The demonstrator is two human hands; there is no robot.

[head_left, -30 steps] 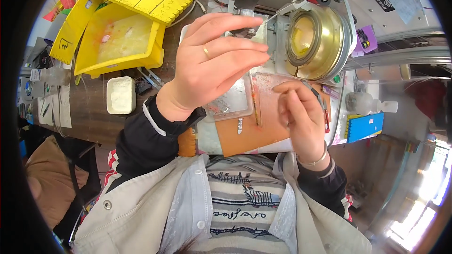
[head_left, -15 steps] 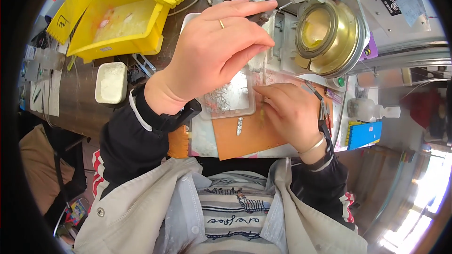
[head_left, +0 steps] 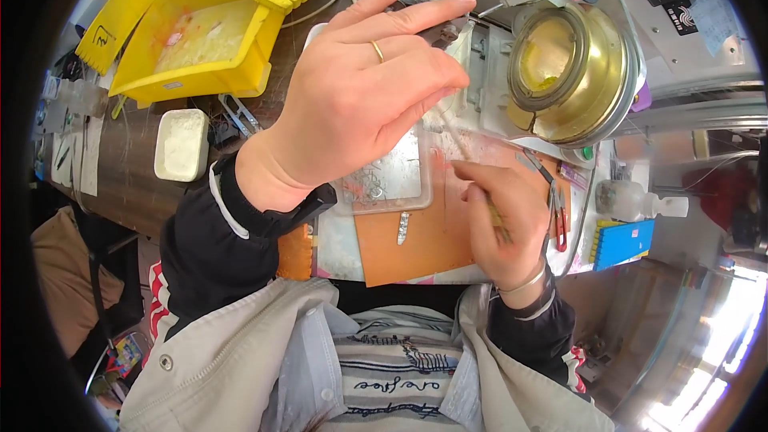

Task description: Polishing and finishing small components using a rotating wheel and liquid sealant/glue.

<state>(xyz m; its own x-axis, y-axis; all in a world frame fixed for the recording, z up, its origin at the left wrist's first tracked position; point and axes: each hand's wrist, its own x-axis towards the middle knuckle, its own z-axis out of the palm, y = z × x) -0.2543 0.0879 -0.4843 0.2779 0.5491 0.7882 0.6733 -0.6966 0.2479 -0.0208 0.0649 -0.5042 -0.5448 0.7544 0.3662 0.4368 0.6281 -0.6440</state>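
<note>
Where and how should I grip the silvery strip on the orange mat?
Probably pinch the silvery strip by its long edges, coming from your side: it's narrow, points roughly toward you, and the clear box sits just beyond its far end, while the orange mat lies bare around its near end.

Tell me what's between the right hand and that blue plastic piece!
The head view shows red-handled pliers lying between the right hand and the blue plastic piece. A thin grey line, maybe a cable, curves past there too.

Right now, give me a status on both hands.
Left hand raised, thumb and forefinger pinched, contents unclear. Right hand gripping thin stick. Clear tray partly hidden by left hand.
</note>
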